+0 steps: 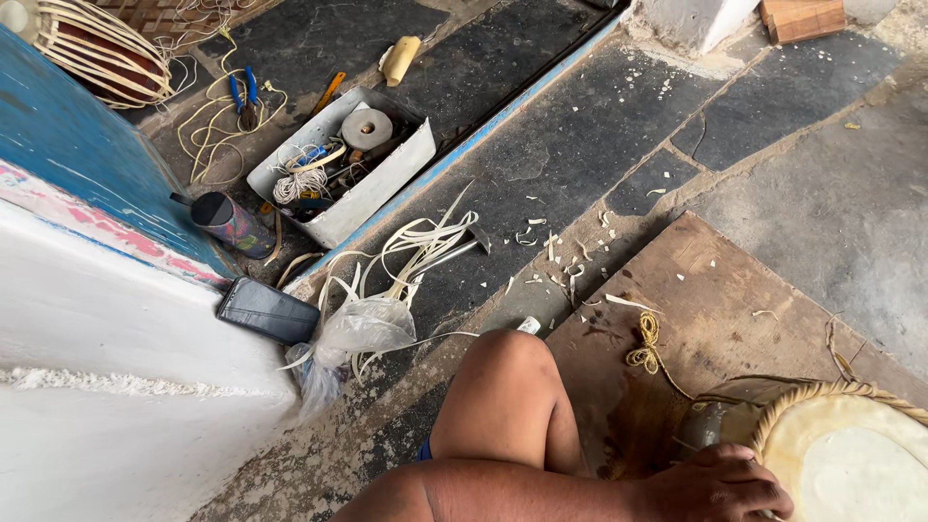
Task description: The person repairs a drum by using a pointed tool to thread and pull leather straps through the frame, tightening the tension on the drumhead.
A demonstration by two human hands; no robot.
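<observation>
Near the bottom right edge, a bare hand [720, 483] resting on the rim of a round drum with pale skin head and braided yellowish edge [851, 454]; fingers curled over the rim, holding it. Which hand of the two, impossible to tell for sure; by the arm coming from the left along the bottom, taken here as the left one. Other hand out of view. A bent bare knee [503, 396] just left of this hand.

Under the drum, a flat brown wooden board [715, 290], with a small knotted yellow cord [646, 346] lying on it, near the knee.

Farther left on the dark stone floor [580, 126], a heap of thin pale leather strips [416, 246], and touching it on the near side a crumpled clear plastic bag [362, 333]. A black flat wallet-like case [266, 311] leaning against the white wall, just left of the bag.

Far left, an open white rectangular box [343, 164] full of tools and coiled string. Beyond it, blue-handled pliers [246, 97] among loose cord. In the far left corner, a second drum laced with pale straps [92, 48]. Near the box, a small colourful cylindrical can [230, 222].
</observation>
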